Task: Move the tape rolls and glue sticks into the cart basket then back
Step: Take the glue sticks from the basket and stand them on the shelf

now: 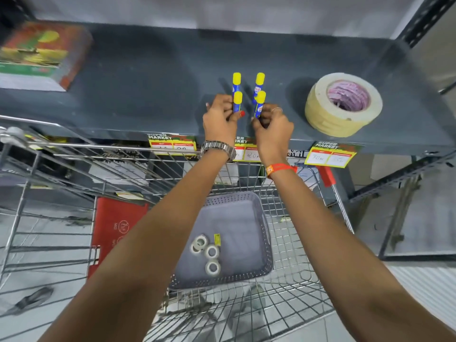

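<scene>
Head view, shelf level: dark grey shelf [148, 77] carrying four glue sticks, blue bodies with yellow caps, all upright. Two rear sticks, one at left [236, 81] and one at right [259, 82], stand free on the shelf just behind the hands. Front left glue stick [237, 102] is pinched between thumb and fingers of the left hand [220, 119], which wears a metal watch [218, 148] at the wrist. Front right glue stick [259, 104] is pinched likewise by the right hand [272, 127], which has a ring on one finger and an orange wristband [280, 168]. Whether the held sticks touch the shelf cannot be told. Stack of wide beige tape rolls [343, 104] sits on the shelf, well to the right of the hands. Colourful box [42, 53], blurred, at the shelf's far left. Yellow price tags [330, 155] hang along the shelf's front edge. Head view, lower level: wire shopping cart [296, 280] parked against the shelf, holding a grey perforated basket [265, 233]. In the basket: three small white tape rolls [208, 253] lying flat, close together near its left side, and a small yellow label [217, 239] just beside them.
</scene>
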